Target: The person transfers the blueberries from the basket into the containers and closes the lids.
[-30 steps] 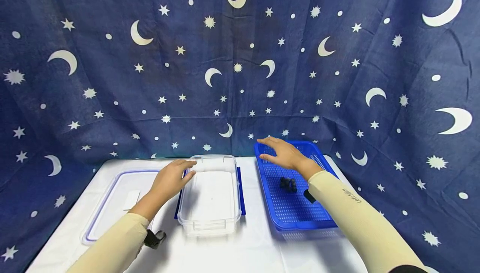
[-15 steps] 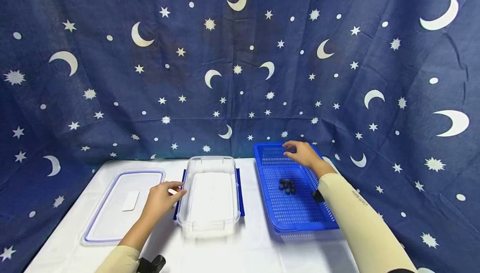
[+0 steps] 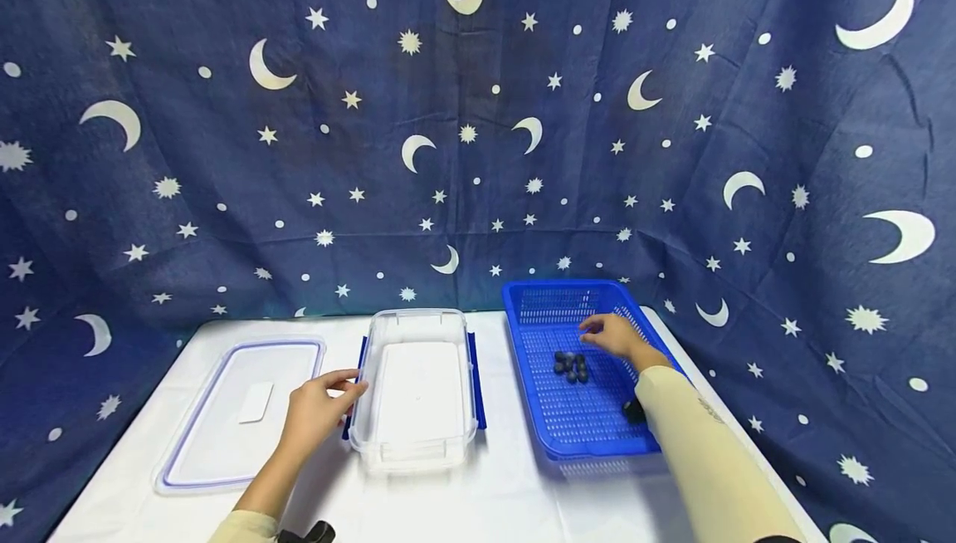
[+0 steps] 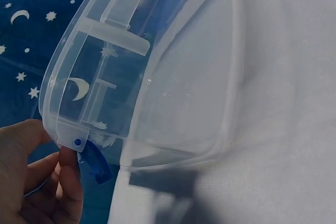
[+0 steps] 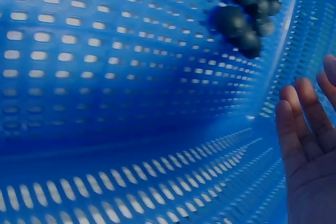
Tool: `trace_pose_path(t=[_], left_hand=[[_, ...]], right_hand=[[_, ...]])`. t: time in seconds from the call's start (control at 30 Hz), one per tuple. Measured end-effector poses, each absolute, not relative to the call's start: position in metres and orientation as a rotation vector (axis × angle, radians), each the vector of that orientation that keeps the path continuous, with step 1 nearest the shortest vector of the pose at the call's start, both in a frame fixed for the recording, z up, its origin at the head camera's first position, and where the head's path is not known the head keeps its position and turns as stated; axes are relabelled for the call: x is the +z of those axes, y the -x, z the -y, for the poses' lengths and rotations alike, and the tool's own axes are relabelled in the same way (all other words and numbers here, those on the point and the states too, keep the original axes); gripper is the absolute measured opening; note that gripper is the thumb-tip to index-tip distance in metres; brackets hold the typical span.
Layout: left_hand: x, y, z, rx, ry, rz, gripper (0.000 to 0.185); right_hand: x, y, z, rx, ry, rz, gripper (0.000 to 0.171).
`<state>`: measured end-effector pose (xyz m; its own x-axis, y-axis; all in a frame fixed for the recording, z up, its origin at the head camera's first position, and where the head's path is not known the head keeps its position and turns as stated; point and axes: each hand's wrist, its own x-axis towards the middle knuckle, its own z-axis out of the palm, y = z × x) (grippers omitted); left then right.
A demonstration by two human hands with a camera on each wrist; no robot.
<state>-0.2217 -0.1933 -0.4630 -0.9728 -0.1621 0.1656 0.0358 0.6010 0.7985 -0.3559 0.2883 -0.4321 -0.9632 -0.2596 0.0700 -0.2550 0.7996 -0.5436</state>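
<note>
My left hand [image 3: 314, 410] is at the left rim of a clear plastic food container [image 3: 418, 464], which has blue side clips and no lid on it. In the left wrist view, its thumb and fingers pinch the rim's corner beside a blue clip [image 4: 96, 162]. Inside the blue mesh basket [image 3: 548, 439], my right hand [image 3: 616, 337] hovers with loosely bent fingers and holds nothing. Several small dark round berries, blueberries by their look [image 3: 571, 369], lie clustered on the basket floor, left of that hand. The right wrist view shows the berries [image 5: 231, 22] apart from the fingertips [image 5: 286, 109].
A clear lid with a blue seal [image 3: 217, 410] lies flat on the white table [image 3: 508, 501] at the left. On it rests a small white rectangular piece [image 3: 256, 402]. Behind the table hangs a dark blue curtain [image 3: 336, 153] with moons and stars.
My left hand has come down from above the container to its left rim. My right hand has shifted right, then lowered into the basket near the berries. The containers have stayed put.
</note>
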Motion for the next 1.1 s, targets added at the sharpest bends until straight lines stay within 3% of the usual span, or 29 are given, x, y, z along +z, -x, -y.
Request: trace_pose_path(t=[0.43, 1.1], left_hand=[[-0.468, 0.219, 0.196, -1.402, -0.158, 2.580, 0.038], [-0.476, 0.224, 0.195, -1.466, -0.210, 2.550, 0.036]], right_hand=[[-0.460, 0.354, -0.291, -1.007, 0.088, -2.784, 0.028], [-0.460, 0.350, -0.281, -0.879, 0.025, -2.850, 0.019]])
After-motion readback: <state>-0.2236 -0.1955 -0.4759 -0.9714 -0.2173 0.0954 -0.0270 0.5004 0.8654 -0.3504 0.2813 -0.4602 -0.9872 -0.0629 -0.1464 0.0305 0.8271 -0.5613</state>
